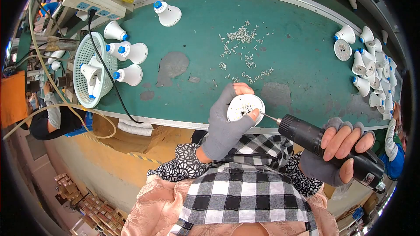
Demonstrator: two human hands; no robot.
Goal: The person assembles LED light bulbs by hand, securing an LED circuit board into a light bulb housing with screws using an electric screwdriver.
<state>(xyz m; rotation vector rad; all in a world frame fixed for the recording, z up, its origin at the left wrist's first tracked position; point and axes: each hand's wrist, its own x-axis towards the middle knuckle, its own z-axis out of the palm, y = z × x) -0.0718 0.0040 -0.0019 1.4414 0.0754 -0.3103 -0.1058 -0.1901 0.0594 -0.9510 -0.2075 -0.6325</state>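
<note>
My left hand [227,124], in a grey fingerless glove, grips a white lamp housing [238,105] with its round open face up; small parts show inside. The thumb lies over the face's edge. My right hand [343,148], also gloved, is wrapped round a black electric screwdriver [306,134]. Its thin bit points left, and the tip is at the housing's rim beside my left thumb; whether it touches a screw is too small to tell. Many small screws [243,35] lie scattered on the green table [201,17] beyond my hands.
At the left, a pale green basket [78,76] holds white housings, with more housings [130,75] beside it. A black cable [107,63] runs from a power strip [94,2] over the table. Many housings [361,63] crowd the right end. Other people's arms [53,111] show at both sides.
</note>
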